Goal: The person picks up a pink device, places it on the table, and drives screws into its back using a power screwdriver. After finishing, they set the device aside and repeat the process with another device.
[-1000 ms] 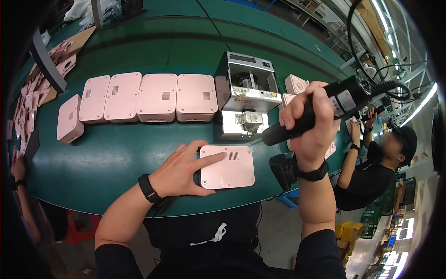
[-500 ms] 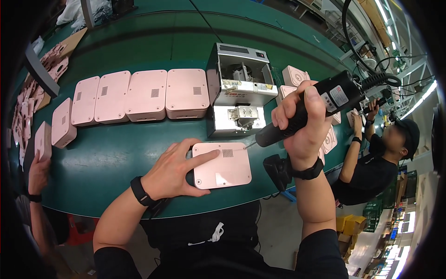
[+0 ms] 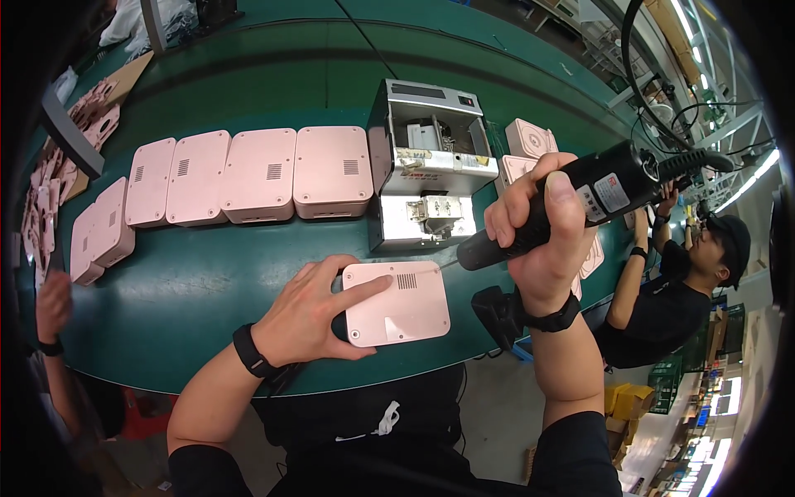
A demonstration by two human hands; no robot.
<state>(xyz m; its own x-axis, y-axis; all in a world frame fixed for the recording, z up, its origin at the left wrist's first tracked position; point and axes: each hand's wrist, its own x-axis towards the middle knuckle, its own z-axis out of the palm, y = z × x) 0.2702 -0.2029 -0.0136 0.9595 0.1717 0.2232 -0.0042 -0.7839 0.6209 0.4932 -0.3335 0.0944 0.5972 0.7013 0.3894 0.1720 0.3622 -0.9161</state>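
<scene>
A flat pale-pink plastic housing (image 3: 414,311) lies on the green bench in front of me, its vent slots and corner holes facing up. My left hand (image 3: 306,311) grips its left end, thumb along the near side and the index finger stretched over the top by the slots. In my right hand (image 3: 542,228) is a black corded electric screwdriver (image 3: 613,170), held tilted with the fingers wrapped around its body. Its nose points toward the far right corner of the housing; the bit is blurred, so I cannot tell whether it touches.
A screw feeder machine (image 3: 439,178) stands just beyond the housing. Left of it runs a row of similar pink housings (image 3: 261,170). More pink parts (image 3: 530,137) lie behind my right hand. A co-worker's hand (image 3: 54,302) is at the far left; another person (image 3: 671,290) works at right.
At the far left, a co-worker's hand has let go of a pink housing, which now stands against the row. My screwdriver has shifted slightly down and right; my left hand keeps its grip.
</scene>
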